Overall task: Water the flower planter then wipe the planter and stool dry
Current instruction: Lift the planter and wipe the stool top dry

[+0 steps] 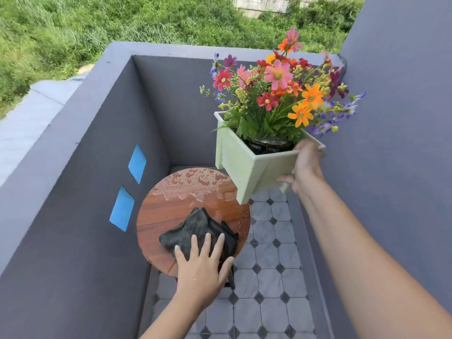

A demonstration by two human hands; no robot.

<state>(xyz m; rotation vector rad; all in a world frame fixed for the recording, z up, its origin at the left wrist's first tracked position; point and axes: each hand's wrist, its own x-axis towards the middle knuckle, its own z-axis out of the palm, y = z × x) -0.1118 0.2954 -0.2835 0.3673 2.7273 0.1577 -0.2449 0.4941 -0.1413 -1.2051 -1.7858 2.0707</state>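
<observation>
Two hands at work on a narrow balcony, seen from above. L. hand (pixel 199 267) lies palm-down w/ fingers spread, pressing a dark cloth (pixel 195 231) onto the round wooden stool (pixel 166 211). Cloth is crumpled, sits on the near half of the seat, partly under the fingers. Far half of the seat carries beads and pools of water; the strip nearer the cloth looks smoother, though a wet sheen shows at the right edge.

R. hand (pixel 303 167) holds the pale green planter (pixel 247 165) in the air, above and to the right of the stool, not touching it. Grip: fingers curled over the near right rim corner, thumb under the lower edge. Planter is tilted, its opening turned up and toward the camera; one foot overlaps the stool's far right edge in the view. Flowers (pixel 278 89), mixed pink, red, orange, yellow and blue-violet, rise from it w/ green leaves at the base.

Surroundings: grey parapet wall (pixel 97 143) on the left bearing two blue tape patches (pixel 129 187); tiled floor (pixel 271 277), pale octagons w/ small dark squares; grassy slope (pixel 122 18) beyond the wall.
</observation>
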